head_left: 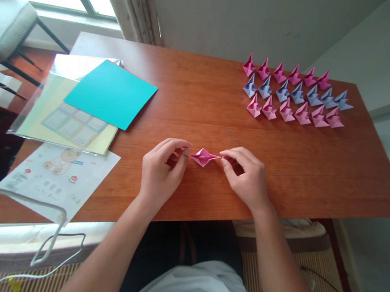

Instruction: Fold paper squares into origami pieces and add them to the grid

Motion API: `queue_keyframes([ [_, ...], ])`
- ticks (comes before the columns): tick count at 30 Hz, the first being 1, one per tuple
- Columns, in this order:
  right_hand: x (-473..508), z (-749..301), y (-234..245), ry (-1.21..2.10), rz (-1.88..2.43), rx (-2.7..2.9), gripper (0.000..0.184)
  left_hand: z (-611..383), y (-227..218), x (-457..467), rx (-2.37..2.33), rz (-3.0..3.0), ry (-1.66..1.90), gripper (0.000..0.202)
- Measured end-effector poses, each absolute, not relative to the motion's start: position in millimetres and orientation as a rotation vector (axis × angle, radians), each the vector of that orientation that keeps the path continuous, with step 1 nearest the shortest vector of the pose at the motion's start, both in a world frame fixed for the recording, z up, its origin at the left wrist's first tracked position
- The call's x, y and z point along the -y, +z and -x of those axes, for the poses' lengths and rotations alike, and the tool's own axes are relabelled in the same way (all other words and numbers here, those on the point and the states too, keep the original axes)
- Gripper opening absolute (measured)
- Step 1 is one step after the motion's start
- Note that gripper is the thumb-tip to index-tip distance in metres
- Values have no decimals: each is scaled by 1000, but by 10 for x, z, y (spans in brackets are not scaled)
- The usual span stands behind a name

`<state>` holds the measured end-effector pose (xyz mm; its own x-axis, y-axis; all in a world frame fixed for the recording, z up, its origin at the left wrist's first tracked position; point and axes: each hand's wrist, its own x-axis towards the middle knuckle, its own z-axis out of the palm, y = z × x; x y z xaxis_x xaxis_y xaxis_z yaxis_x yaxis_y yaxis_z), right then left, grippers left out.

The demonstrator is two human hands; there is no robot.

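A small pink origami crane (204,157) with pointed ends is stretched between my two hands above the near part of the wooden table (198,114). My left hand (164,168) is closed in a pinch at its left point, thumb and index finger together. On the other side, my right hand (246,172) pinches the long right point between thumb and forefinger. The middle of the crane bulges and shows between the hands. Fingertips cover its outermost ends.
Several finished origami cranes stand in rows at the back right: dark pink (295,75), lilac (297,94) and light pink (303,114). Turquoise paper (113,93) lies over a clear packet (103,143) at left. A bear-printed sheet (58,183) and a white metal rail (18,197) are nearer.
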<state>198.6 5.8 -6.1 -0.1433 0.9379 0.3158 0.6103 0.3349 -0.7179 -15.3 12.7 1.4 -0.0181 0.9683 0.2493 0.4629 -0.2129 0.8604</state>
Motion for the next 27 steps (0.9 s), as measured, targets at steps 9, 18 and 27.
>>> queue_keyframes([
  [9, -86, -2041, -68, 508, 1324, 1943, 7, 153, 16, -129, -1492, -1714, 1193, 11],
  [18, -57, -2056, 22, 475, 1327, 1830, 11, 172, 31, -134, -1481, -1769, 1135, 11],
  [27, -180, -3627, -55, -89, 1655, 1216, 17, 161, -3, -154, -1444, -1968, 1018, 10],
])
